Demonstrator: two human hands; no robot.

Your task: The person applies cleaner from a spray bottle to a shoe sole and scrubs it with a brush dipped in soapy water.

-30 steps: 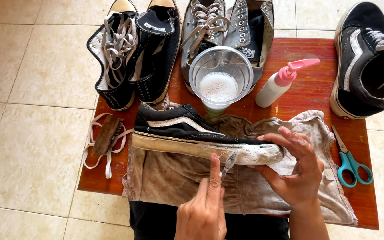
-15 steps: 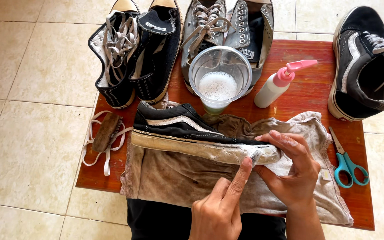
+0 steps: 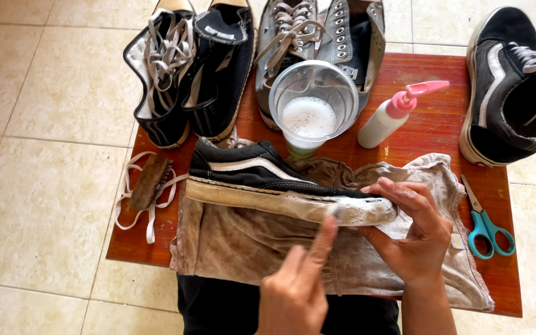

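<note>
While the black low-top sneaker (image 3: 262, 177) lies on its side on a stained beige cloth (image 3: 249, 245) spread over the red wooden tabletop (image 3: 429, 124), its soapy pale sole edge faces the person. The right hand (image 3: 414, 232) grasps the toe end, fingers curled over the upper; the left hand (image 3: 296, 288) presses what looks like a small scrubbing tool, too blurred to tell, against the foamy rubber, so whether that hand is clenched I cannot tell. The step in hand seems to be scrubbing the sole edge near the toe, and moving along it would call for a steady grip. Behind stand a clear cup of suds (image 3: 311, 105) and a pink-capped bottle (image 3: 398, 115); teal scissors (image 3: 485, 223) lie right, a brush on white laces (image 3: 149, 183) left
</note>
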